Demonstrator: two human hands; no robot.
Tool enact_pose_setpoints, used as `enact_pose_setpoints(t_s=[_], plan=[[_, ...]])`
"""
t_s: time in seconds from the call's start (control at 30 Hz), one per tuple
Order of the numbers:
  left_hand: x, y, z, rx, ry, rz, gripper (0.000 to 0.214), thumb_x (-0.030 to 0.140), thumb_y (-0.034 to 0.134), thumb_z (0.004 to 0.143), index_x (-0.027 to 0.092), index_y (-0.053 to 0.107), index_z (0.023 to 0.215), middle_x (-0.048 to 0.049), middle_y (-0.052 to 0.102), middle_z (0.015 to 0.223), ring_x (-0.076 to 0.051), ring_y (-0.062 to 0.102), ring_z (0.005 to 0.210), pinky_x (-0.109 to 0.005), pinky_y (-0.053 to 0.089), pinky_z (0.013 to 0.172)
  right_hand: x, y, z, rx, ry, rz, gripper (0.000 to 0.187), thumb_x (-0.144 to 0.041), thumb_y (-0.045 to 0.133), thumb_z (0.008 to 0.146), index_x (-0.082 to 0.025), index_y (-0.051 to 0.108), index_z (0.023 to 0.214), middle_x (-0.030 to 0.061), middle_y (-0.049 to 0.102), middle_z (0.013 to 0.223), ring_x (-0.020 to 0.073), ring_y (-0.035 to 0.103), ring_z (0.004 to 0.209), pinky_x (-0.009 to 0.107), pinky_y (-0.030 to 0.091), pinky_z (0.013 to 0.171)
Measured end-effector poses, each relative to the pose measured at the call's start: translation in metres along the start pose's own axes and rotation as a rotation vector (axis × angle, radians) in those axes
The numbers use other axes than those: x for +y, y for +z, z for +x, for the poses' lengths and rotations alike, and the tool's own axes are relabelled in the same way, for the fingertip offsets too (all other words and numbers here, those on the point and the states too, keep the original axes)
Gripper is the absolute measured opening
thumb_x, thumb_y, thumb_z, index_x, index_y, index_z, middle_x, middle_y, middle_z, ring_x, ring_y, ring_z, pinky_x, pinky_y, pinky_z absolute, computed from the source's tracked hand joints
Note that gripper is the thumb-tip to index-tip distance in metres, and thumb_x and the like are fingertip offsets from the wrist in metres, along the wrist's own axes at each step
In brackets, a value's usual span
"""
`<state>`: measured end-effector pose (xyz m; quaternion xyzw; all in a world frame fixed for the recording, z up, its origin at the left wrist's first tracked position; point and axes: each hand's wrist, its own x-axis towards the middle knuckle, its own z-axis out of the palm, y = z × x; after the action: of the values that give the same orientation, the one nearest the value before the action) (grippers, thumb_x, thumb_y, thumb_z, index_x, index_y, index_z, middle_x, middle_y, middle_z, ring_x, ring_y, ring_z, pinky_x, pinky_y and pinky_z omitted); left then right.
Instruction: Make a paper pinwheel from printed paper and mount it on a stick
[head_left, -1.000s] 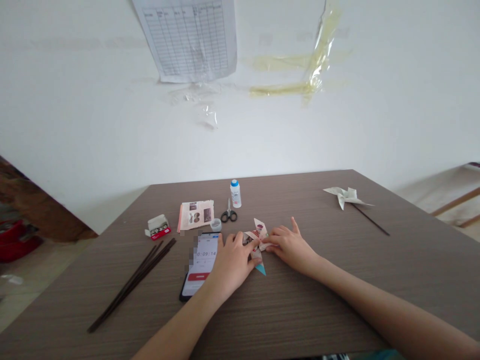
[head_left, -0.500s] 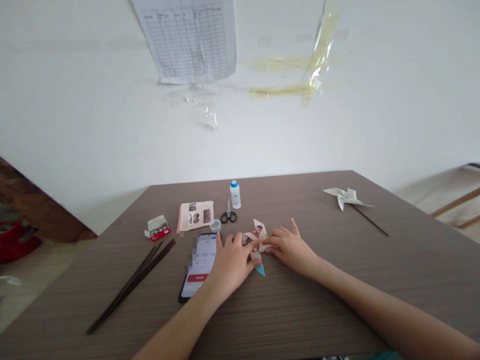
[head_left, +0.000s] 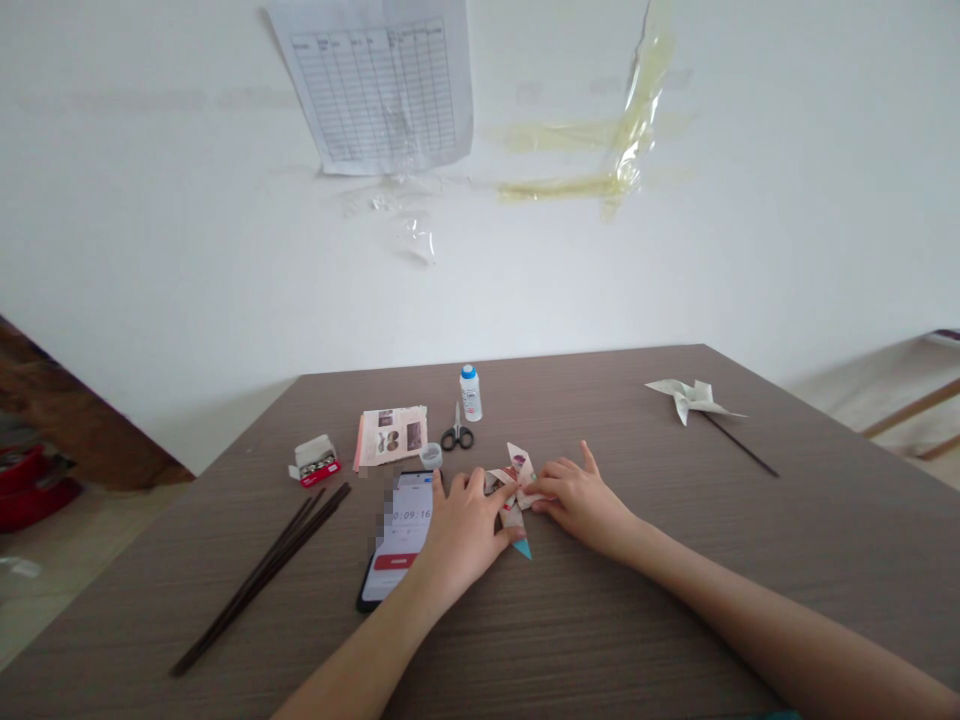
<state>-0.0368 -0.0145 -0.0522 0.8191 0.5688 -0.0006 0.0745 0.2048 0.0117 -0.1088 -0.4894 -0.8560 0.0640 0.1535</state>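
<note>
Both hands meet over one paper pinwheel head, seen from my remote post by the head camera. The left hand (head_left: 466,515) is spread and closed around nothing: its index finger reaches the centre of the paper pinwheel (head_left: 519,462), while its thumb rests on the blue-tipped point nearest the wearer. The right hand (head_left: 576,495) has its fingers bent in to the same centre, little finger raised; I cannot tell whether those fingertips pinch the paper or merely press it. The pinwheel lies flat on the table (head_left: 600,640), between the hands. In my judgement, the two-sided hold keeps the folded points from springing up, with the tabletop as backing.

Beside the left hand, partly covered by its wrist, lies a phone (head_left: 397,545) showing a running-time display, presumably placed there for easy reading. Further out on that side I record a bundle of dark sticks (head_left: 262,577) and a small box (head_left: 324,474), lid raised, likely for quick access. Beyond the left hand are a little cup (head_left: 430,458), printed paper (head_left: 391,437), scissors (head_left: 457,436) and an upright bottle (head_left: 470,398), apparently kept off the working spot. Well beyond the right hand rests a white pinwheel (head_left: 686,400) on a stick (head_left: 742,445), probably set aside to avoid crushing.
</note>
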Motion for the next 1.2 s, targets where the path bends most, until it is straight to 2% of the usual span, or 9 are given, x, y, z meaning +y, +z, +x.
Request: enact_pose_setpoints(t_s=[0.23, 0.53, 0.7, 0.93, 1.07, 1.2], plan=[[-0.0004, 0.0016, 0.0000, 0.024, 0.002, 0.008, 0.059, 0.047, 0.095, 0.113, 0.044, 0.088, 0.172, -0.0167, 0.083, 0.161, -0.052, 0.075, 0.155, -0.087, 0.043, 0.149, 0.0000, 0.0005, -0.0003, 0.033, -0.018, -0.021, 0.027, -0.026, 0.083, 0.121, -0.039, 0.102, 0.136, 0.0067, 0.098, 0.126, 0.0356, 0.091, 0.129, 0.076, 0.034, 0.158], [-0.0027, 0.0031, -0.0015, 0.069, 0.011, -0.015, 0.056, 0.045, 0.101, 0.108, 0.045, 0.093, 0.164, -0.0141, 0.085, 0.154, -0.051, 0.077, 0.150, -0.083, 0.049, 0.146, -0.0010, -0.0027, -0.0014, -0.005, -0.006, 0.030, 0.032, -0.025, 0.077, 0.124, -0.038, 0.100, 0.142, 0.0098, 0.097, 0.130, 0.0365, 0.090, 0.133, 0.085, 0.038, 0.154], [0.0011, -0.0022, -0.0027, 0.003, -0.002, -0.002, 0.060, 0.045, 0.097, 0.113, 0.041, 0.088, 0.173, -0.0179, 0.082, 0.164, -0.052, 0.075, 0.157, -0.088, 0.042, 0.150, -0.0007, -0.0051, -0.0015, -0.018, 0.003, 0.026, 0.031, -0.025, 0.080, 0.123, -0.039, 0.100, 0.141, 0.0087, 0.098, 0.130, 0.0363, 0.090, 0.134, 0.082, 0.040, 0.154], [0.0014, -0.0022, -0.0012, 0.033, 0.018, 0.009, 0.059, 0.042, 0.101, 0.111, 0.042, 0.090, 0.169, -0.0169, 0.083, 0.161, -0.052, 0.077, 0.155, -0.091, 0.044, 0.148, -0.0014, -0.0056, -0.0026, -0.009, -0.001, 0.023, 0.030, -0.025, 0.080, 0.123, -0.037, 0.101, 0.140, 0.0098, 0.098, 0.131, 0.0370, 0.090, 0.133, 0.080, 0.038, 0.155], [0.0023, -0.0014, -0.0009, 0.038, 0.028, 0.025, 0.062, 0.042, 0.103, 0.111, 0.042, 0.090, 0.171, -0.0168, 0.085, 0.162, -0.054, 0.079, 0.154, -0.093, 0.044, 0.148, 0.0009, -0.0041, -0.0023, -0.009, -0.004, 0.030, 0.032, -0.027, 0.078, 0.124, -0.038, 0.101, 0.143, 0.0101, 0.097, 0.132, 0.0374, 0.089, 0.134, 0.082, 0.036, 0.155], [0.0025, 0.0000, -0.0005, 0.021, 0.032, 0.067, 0.063, 0.047, 0.100, 0.114, 0.044, 0.086, 0.176, -0.0162, 0.083, 0.164, -0.051, 0.078, 0.156, -0.093, 0.042, 0.150, 0.0072, -0.0053, -0.0007, -0.067, -0.010, 0.069, 0.034, -0.026, 0.077, 0.123, -0.037, 0.100, 0.146, 0.0121, 0.096, 0.137, 0.0394, 0.087, 0.140, 0.087, 0.035, 0.153]])
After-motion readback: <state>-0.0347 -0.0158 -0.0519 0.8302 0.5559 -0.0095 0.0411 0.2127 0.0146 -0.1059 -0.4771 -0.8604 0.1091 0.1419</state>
